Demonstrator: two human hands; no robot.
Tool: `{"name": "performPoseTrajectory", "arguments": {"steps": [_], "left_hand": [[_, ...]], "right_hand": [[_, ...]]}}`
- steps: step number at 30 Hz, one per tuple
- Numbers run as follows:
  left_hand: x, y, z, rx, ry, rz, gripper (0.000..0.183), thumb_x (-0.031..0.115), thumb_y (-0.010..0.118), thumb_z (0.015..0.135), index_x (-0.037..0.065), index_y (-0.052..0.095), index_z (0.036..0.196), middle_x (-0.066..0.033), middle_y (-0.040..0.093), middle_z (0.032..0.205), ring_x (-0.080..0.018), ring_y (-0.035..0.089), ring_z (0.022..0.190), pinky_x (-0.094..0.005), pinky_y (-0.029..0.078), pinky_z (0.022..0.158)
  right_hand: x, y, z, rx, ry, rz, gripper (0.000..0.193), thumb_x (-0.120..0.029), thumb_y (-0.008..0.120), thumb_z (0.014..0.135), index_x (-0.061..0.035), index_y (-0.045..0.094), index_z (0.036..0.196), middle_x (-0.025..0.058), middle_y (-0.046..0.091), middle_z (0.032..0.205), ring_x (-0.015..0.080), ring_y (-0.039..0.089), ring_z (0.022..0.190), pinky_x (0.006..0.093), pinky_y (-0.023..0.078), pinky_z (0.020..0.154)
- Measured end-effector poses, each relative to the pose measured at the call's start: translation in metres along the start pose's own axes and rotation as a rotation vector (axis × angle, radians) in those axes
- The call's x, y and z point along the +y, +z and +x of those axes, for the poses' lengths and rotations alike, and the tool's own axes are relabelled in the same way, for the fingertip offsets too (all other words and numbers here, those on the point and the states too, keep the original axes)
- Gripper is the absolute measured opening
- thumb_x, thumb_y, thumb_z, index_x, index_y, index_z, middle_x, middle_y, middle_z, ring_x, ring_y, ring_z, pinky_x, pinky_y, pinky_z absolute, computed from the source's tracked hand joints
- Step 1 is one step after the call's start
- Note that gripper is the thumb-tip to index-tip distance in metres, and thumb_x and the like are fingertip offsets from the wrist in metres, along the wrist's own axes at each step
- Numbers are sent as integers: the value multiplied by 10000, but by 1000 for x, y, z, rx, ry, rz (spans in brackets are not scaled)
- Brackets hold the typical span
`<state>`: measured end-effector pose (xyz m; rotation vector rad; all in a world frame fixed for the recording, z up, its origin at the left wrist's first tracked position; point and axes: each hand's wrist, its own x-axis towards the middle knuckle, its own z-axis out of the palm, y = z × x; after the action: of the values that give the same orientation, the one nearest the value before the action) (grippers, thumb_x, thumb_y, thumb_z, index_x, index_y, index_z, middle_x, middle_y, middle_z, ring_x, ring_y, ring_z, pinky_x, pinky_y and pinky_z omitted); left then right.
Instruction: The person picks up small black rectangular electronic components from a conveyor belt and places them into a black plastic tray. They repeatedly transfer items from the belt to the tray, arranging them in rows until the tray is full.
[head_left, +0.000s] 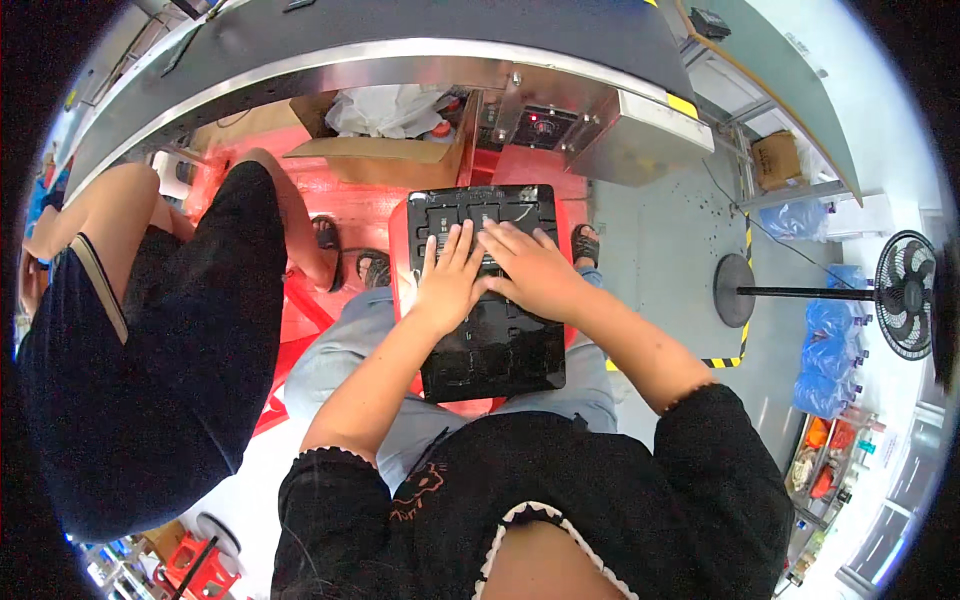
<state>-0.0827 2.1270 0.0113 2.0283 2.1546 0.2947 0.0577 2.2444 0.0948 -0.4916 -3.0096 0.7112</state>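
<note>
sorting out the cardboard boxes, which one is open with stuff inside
The cardboard box under the conveyor, ahead of the black tray: its flaps are open, with white plastic inside. The smaller box at right is shut.

Place: a factory floor or assembly workshop is showing here.
Line: a long conveyor point(400, 30) with a steel edge is curving across the far side.
Floor: a pale sealed floor point(660, 250) is carrying yellow-and-black hazard tape point(745, 300) on the right.
Cooling: a pedestal fan point(905, 295) is standing far right.
Stock: a cardboard box point(385, 135) is sitting under the line, and bagged blue goods point(830, 350) are piling up at the right.
Seating: a co-worker point(150, 330) is sitting close on the left.
</note>
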Motion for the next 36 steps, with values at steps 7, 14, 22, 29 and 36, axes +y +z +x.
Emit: {"name": "performPoseTrajectory", "arguments": {"steps": [7,14,22,29,36], "left_hand": [[2,5,-2,49,-2,-95,669,361,531,908,4,315,1430,-286,126,1519,-404,143,1421,-542,106,1143],[20,-116,36,347,208,-384,499,129,673,800,58,514,1268,-235,356,1418,-405,332,1334,-546,248,1096],[-98,-250,192,869,166,-163,544,226,726,760,94,564,1262,-196,407,1400,-354,368,1315,-448,294,1090],[-123,-280,311,8,-143,-118,1030,443,764,678,145,223,1502,-258,211,1521,-368,207,1418,-420,205,1132],[-87,-283,304,76,0,-198,902,393,808,640,68,433,1393,-201,492,1359,-293,451,1260,-366,312,1074]], "right_hand": [[25,-206,39,678,-333,-166,627,-179,666,754,-51,455,1330,207,455,1349,354,436,1265,437,411,1013],[160,-285,148,520,99,-495,944,-203,689,611,-56,297,1457,256,341,1436,381,337,1332,413,293,1107],[182,-316,136,241,282,-463,711,-141,665,594,18,523,1273,153,624,1045,232,598,940,329,479,829],[86,-314,35,566,117,88,280,-74,692,728,13,659,992,113,626,911,208,610,842,302,506,759],[39,-178,-3,126,-136,548,296,-76,674,802,-47,659,1097,115,679,1021,231,643,942,348,503,840]]}}
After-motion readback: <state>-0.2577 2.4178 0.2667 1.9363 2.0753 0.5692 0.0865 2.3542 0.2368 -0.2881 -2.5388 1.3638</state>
